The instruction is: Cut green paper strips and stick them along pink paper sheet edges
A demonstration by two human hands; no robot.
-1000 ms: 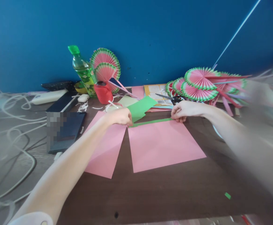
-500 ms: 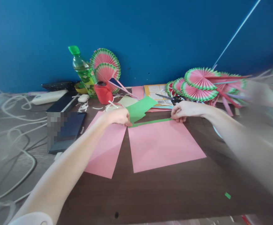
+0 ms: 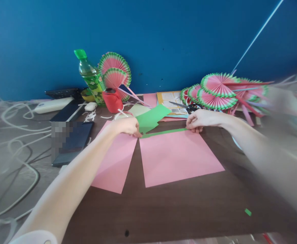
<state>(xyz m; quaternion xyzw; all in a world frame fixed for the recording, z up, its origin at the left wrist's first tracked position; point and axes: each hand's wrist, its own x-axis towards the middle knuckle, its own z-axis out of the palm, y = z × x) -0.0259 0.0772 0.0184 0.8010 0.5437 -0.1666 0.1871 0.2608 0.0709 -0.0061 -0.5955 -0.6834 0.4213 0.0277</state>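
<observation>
Spanning the green paper strip [image 3: 163, 133] end to end: left hand [image 3: 128, 127] at its left end, right hand [image 3: 199, 119] at its right end. Neither hand is nearer; both touch it. Strip lies between the fingertips, long axis running left to right, right end slightly farther from the person, set along the far edge of the pink paper sheet [image 3: 181, 159]. Left thumb and fingers bunched together, pinching the left tip; right thumb and fingers curled, pinching the other tip. How hard they grip, can't tell.

Materials: strip thin, narrow, straight-edged, matte. Pink sheet smooth, flat, four-cornered, on a dark brown wood-look table [image 3: 176, 213]. Second pink sheet [image 3: 112, 166] lies flat under the left forearm, a narrow gap between the two. Green paper pieces [image 3: 152, 118] overlap just beyond the strip, angular corners. Black-handled scissors [image 3: 190, 108] lie behind the right hand, near pleated paper fans [image 3: 218, 83], pink with green scalloped rims. Small green scrap [image 3: 248, 212], near-rectangular, well apart at near right.
</observation>
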